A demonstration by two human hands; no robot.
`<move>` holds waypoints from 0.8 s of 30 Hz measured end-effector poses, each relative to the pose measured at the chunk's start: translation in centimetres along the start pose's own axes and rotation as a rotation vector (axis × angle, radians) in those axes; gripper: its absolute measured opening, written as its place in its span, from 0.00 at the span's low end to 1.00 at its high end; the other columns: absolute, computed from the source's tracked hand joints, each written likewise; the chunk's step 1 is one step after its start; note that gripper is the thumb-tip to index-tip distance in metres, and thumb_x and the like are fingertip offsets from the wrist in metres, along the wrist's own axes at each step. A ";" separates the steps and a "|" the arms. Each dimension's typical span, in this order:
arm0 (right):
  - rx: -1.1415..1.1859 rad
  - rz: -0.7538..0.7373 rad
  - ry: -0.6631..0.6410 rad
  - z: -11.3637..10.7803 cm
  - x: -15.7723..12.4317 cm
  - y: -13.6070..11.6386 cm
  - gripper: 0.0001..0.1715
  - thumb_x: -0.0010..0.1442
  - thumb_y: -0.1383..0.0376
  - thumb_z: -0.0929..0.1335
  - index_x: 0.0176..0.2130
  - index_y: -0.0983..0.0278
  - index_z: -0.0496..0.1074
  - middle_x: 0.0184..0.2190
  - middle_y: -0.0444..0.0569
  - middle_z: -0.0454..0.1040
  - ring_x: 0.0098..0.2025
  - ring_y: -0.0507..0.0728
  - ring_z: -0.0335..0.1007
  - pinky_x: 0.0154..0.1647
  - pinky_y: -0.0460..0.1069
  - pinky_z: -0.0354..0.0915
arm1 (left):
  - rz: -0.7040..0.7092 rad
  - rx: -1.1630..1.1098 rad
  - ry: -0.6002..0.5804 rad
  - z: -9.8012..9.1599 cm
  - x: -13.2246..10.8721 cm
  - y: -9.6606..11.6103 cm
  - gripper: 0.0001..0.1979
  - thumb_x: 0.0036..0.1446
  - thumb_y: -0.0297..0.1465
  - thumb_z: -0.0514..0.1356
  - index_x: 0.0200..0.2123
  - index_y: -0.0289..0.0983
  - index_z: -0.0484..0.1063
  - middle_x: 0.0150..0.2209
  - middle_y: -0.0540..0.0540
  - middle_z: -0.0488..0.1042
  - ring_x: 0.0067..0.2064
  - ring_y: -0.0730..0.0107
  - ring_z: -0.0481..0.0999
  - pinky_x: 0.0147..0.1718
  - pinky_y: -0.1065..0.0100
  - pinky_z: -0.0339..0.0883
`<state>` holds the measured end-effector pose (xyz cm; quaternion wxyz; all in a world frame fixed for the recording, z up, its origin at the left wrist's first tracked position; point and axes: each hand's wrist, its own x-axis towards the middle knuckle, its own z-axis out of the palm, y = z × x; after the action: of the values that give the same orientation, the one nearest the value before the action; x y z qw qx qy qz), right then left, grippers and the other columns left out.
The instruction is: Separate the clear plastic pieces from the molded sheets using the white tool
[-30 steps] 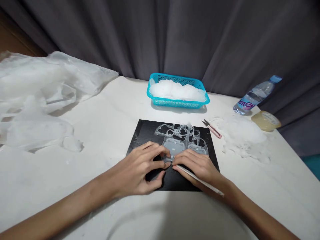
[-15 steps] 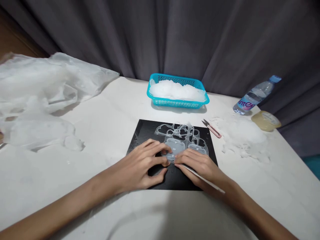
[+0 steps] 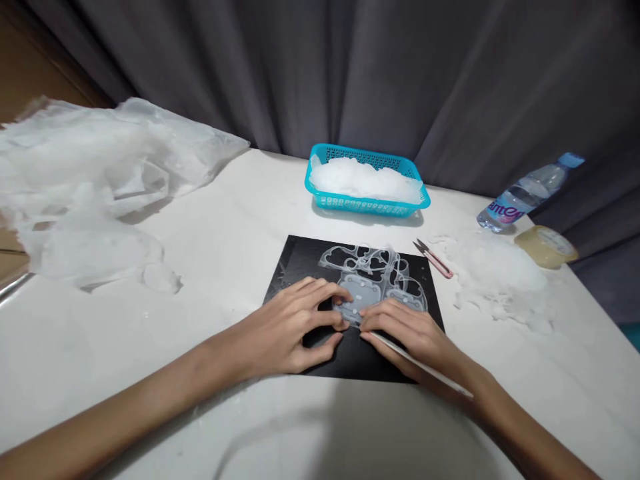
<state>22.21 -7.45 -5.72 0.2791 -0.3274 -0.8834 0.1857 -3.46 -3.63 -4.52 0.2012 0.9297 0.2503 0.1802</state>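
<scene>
A translucent moulded sheet [image 3: 363, 289] with rounded panels and curly openwork lies on a black mat [image 3: 320, 257]. My left hand [image 3: 313, 323] rests at the sheet's near left edge, fingers curved and apart, with the fingertips touching it. My right hand [image 3: 407, 330] is closed around a thin white stick-like tool [image 3: 425, 368], whose back end slants out under the palm toward my wrist. The tool's tip is hidden by my fingers at the sheet's near edge. Both sets of fingertips are close together there.
Behind the mat stands a blue basket [image 3: 367, 203] holding white film-like pieces [image 3: 365, 179]. Pink-handled thread snips [image 3: 434, 259] lie to the right, beside white scraps [image 3: 505, 277], a tape roll [image 3: 546, 247] and a water bottle [image 3: 530, 193]. Crumpled plastic [image 3: 100, 180] covers the left side.
The whole view has shifted, so everything sits slightly farther right in the picture. Both hands keep nearly the same place on the sheet and mat.
</scene>
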 end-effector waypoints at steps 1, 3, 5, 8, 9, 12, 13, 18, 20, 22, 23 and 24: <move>0.031 0.026 -0.013 -0.2 0.0 0.0 0.06 0.72 0.69 0.65 0.46 0.62 0.72 0.42 0.51 0.79 0.49 0.56 0.78 0.51 0.50 0.72 | 0.000 0.001 -0.002 0.1 0.0 -0.1 0.09 0.66 0.30 0.60 0.45 0.40 0.80 0.54 0.41 0.74 0.52 0.56 0.75 0.54 0.56 0.66; 0.089 0.072 -0.014 -0.4 0.0 -0.1 0.06 0.72 0.68 0.65 0.45 0.62 0.72 0.43 0.50 0.79 0.48 0.56 0.77 0.51 0.50 0.72 | -0.007 -0.004 -0.001 0.1 -0.1 -0.2 0.09 0.67 0.30 0.60 0.45 0.40 0.80 0.54 0.41 0.74 0.52 0.56 0.75 0.54 0.56 0.66; 0.114 0.078 0.010 -0.5 0.0 0.0 0.05 0.71 0.68 0.66 0.45 0.62 0.72 0.41 0.49 0.79 0.46 0.55 0.77 0.50 0.50 0.72 | -0.015 -0.017 0.000 0.1 0.0 -0.2 0.08 0.66 0.30 0.60 0.44 0.40 0.80 0.54 0.42 0.74 0.52 0.57 0.75 0.54 0.56 0.66; 0.128 0.049 -0.009 -0.4 0.2 0.2 0.05 0.71 0.69 0.66 0.46 0.62 0.72 0.41 0.49 0.79 0.46 0.56 0.75 0.50 0.51 0.70 | -0.018 -0.019 -0.003 0.1 0.0 -0.2 0.08 0.66 0.30 0.60 0.44 0.40 0.80 0.54 0.42 0.74 0.52 0.57 0.75 0.54 0.57 0.66; 0.135 0.049 -0.024 -0.3 0.2 0.3 0.05 0.72 0.68 0.66 0.46 0.62 0.72 0.41 0.49 0.79 0.46 0.56 0.74 0.50 0.51 0.70 | -0.015 -0.016 -0.005 0.1 0.0 -0.2 0.08 0.67 0.30 0.59 0.44 0.40 0.79 0.54 0.42 0.74 0.52 0.58 0.75 0.54 0.57 0.66; 0.140 0.063 -0.041 -0.3 0.4 0.3 0.05 0.72 0.68 0.66 0.46 0.62 0.72 0.41 0.49 0.78 0.46 0.55 0.73 0.50 0.51 0.70 | 0.004 -0.007 -0.015 0.2 0.0 -0.3 0.08 0.67 0.30 0.58 0.44 0.40 0.79 0.54 0.41 0.73 0.52 0.58 0.74 0.53 0.57 0.65; 0.136 0.065 -0.041 -0.3 0.4 0.3 0.05 0.72 0.68 0.66 0.46 0.62 0.72 0.41 0.49 0.78 0.46 0.55 0.73 0.50 0.51 0.70 | 0.007 -0.008 -0.020 0.2 0.0 -0.3 0.08 0.68 0.30 0.58 0.44 0.40 0.78 0.55 0.41 0.73 0.53 0.58 0.74 0.54 0.57 0.65; 0.101 0.053 -0.031 -0.3 0.5 0.3 0.05 0.72 0.68 0.66 0.45 0.61 0.72 0.40 0.49 0.79 0.44 0.55 0.74 0.48 0.51 0.70 | 0.006 -0.061 -0.034 0.1 0.1 -0.7 0.09 0.67 0.29 0.60 0.48 0.40 0.78 0.56 0.40 0.72 0.55 0.56 0.73 0.56 0.56 0.67; 0.094 0.047 -0.032 -0.2 0.5 0.3 0.05 0.72 0.68 0.66 0.45 0.61 0.72 0.40 0.49 0.79 0.44 0.56 0.74 0.48 0.52 0.70 | 0.027 -0.070 -0.032 -0.1 0.1 -0.9 0.10 0.67 0.29 0.61 0.50 0.41 0.78 0.56 0.40 0.72 0.56 0.56 0.73 0.56 0.56 0.67; 0.082 0.042 -0.032 -0.2 0.5 0.3 0.04 0.72 0.68 0.66 0.46 0.61 0.72 0.40 0.49 0.79 0.44 0.56 0.74 0.47 0.52 0.70 | 0.061 -0.062 -0.025 -0.2 0.1 -1.1 0.12 0.66 0.28 0.61 0.51 0.41 0.78 0.56 0.39 0.73 0.56 0.55 0.74 0.57 0.56 0.67; 0.070 0.036 -0.032 -0.2 0.5 0.3 0.04 0.72 0.68 0.66 0.46 0.61 0.71 0.40 0.49 0.78 0.44 0.56 0.74 0.47 0.52 0.71 | 0.080 -0.054 -0.023 -0.3 0.1 -1.1 0.13 0.66 0.28 0.61 0.52 0.41 0.78 0.56 0.39 0.73 0.56 0.55 0.74 0.57 0.56 0.67; 0.053 0.026 -0.032 -0.2 0.5 0.3 0.04 0.72 0.68 0.66 0.46 0.62 0.71 0.40 0.49 0.78 0.44 0.56 0.74 0.47 0.52 0.71 | 0.095 -0.047 -0.024 -0.3 0.1 -1.2 0.13 0.66 0.27 0.61 0.52 0.41 0.78 0.57 0.39 0.74 0.56 0.55 0.74 0.57 0.56 0.67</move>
<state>22.16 -6.87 -5.54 0.2711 -0.3283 -0.8782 0.2179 -3.97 -2.52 -4.81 0.2173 0.9377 0.1989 0.1843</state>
